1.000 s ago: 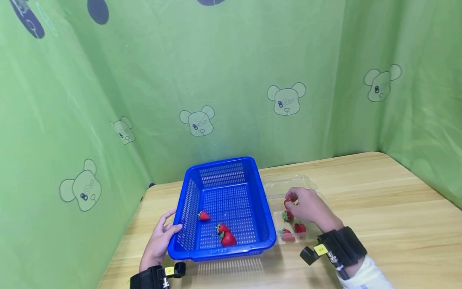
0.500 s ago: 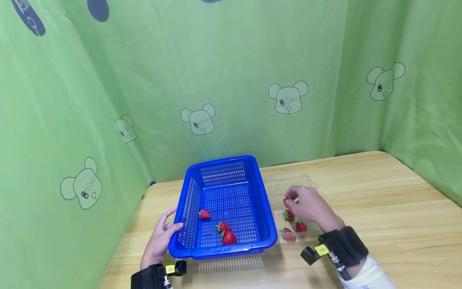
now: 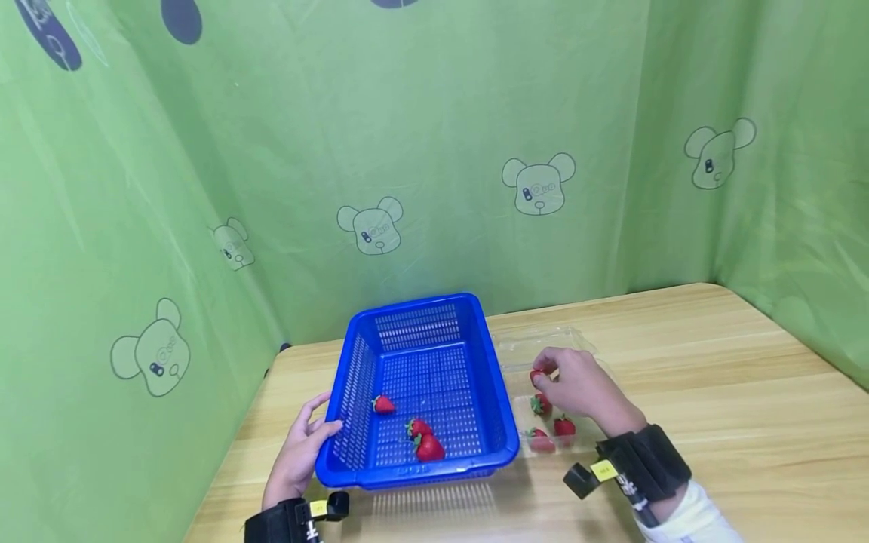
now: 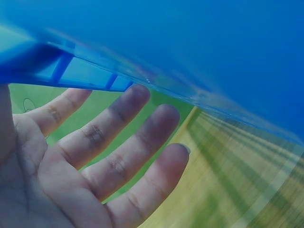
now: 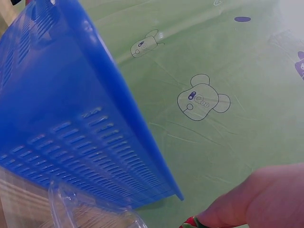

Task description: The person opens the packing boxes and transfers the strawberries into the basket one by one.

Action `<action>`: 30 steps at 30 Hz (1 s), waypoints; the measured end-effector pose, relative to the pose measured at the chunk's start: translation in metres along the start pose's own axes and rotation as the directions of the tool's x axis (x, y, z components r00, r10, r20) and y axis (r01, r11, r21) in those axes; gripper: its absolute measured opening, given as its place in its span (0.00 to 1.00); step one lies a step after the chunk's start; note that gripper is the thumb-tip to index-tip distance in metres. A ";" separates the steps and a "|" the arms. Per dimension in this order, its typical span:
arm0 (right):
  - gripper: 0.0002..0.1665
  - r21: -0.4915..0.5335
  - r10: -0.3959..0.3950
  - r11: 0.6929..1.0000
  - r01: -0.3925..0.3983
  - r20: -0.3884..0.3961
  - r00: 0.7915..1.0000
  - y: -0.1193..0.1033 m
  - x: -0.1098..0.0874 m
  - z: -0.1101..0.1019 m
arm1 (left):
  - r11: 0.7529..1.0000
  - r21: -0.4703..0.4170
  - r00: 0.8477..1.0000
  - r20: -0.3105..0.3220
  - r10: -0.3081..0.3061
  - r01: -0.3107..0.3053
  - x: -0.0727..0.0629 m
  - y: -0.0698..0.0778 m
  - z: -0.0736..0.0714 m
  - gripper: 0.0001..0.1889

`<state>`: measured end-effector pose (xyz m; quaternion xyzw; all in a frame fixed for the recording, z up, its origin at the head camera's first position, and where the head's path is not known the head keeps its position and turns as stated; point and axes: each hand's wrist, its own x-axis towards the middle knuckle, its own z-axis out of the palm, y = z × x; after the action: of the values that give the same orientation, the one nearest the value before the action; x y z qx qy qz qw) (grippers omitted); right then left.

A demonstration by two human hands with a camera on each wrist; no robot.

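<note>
A blue plastic basket (image 3: 505, 411) stands tilted over the table, with several strawberries such as this strawberry (image 3: 429, 448) on its slotted bottom. My left hand (image 3: 299, 452) holds the basket's left side: the thumb lies on the rim, while the other fingers (image 4: 156, 175) reach beneath it, fairly straight. To the right, my right hand (image 3: 580, 385) pinches a strawberry (image 3: 535, 376) between thumb and fingertips, mostly covered by them. It is over a clear plastic box (image 3: 519, 386), where more strawberries lie, among them a strawberry (image 3: 564, 426) near its front.
The box's clear lid (image 3: 536, 343) lies folded back behind it. Light wooden tabletop (image 3: 706, 362) spreads to the right, and a green curtain (image 3: 434, 136) with bear-head drawings closes off the back and sides. Black straps (image 3: 645, 464) with small cameras sit on both wrists.
My right hand has shifted slightly left and up with the pinched strawberry. The left hand, the basket and the other strawberries stay where they were.
</note>
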<state>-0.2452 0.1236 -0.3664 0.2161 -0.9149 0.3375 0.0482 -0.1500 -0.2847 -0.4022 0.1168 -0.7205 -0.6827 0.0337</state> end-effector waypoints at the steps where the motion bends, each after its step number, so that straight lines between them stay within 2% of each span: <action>1: 0.07 0.003 -0.004 1.000 0.004 0.000 1.000 0.000 0.000 0.000 | 1.000 0.002 1.000 -0.001 -0.002 0.002 0.000 0.000 0.000 0.32; 18: 0.07 0.014 0.001 1.000 -0.001 -0.011 1.000 -0.008 -0.002 -0.005 | 1.000 0.002 1.000 -0.008 0.007 -0.007 0.000 0.000 0.001 0.32; 30: 0.05 0.031 -0.027 0.999 0.028 -0.024 0.999 -0.012 -0.004 -0.007 | 1.000 0.001 1.000 -0.007 0.008 -0.008 0.000 0.000 0.000 0.32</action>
<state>-0.2368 0.1211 -0.3551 0.2255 -0.9059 0.3535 0.0603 -0.1496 -0.2845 -0.4022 0.1163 -0.7213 -0.6817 0.0388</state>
